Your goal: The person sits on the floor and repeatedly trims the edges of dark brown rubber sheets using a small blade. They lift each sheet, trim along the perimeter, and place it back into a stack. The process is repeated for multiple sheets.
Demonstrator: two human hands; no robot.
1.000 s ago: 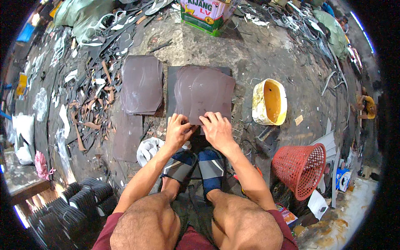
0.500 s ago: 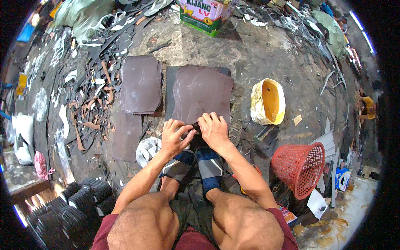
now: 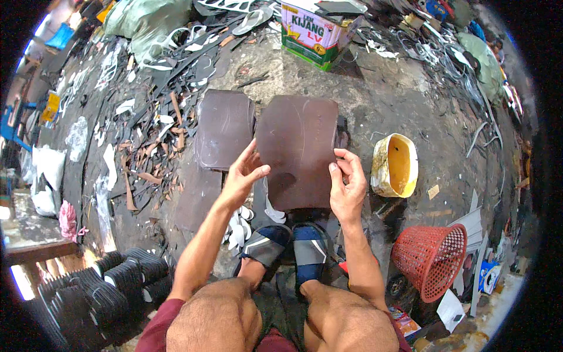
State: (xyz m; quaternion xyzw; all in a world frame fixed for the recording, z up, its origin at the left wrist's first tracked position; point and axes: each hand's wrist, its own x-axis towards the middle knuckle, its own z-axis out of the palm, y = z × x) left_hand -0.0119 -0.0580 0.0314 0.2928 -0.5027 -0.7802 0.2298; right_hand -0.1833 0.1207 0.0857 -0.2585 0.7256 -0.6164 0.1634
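Note:
A brown flexible sheet with faint pale curved lines lies between my hands, slightly bowed. At its left edge, my left hand has the thumb over the near side and the fingers along the rim. On the opposite edge, my right hand grips with thumb and bent fingers. Beneath the sheet a dark board shows only as a strip at the right. Close by on the left rests a stack of similar brown sheets.
A yellow-stained container stands right, beyond a red mesh basket. Ahead is a square can. Dark and brown scraps cover the left floor. Black sole-shaped pieces are stacked lower left. White cut-offs lie near my feet.
My hands have parted from the sheet's near edge to its two sides. The sheet has come nearer to me and covers more of the dark board. The whole view has shifted a little.

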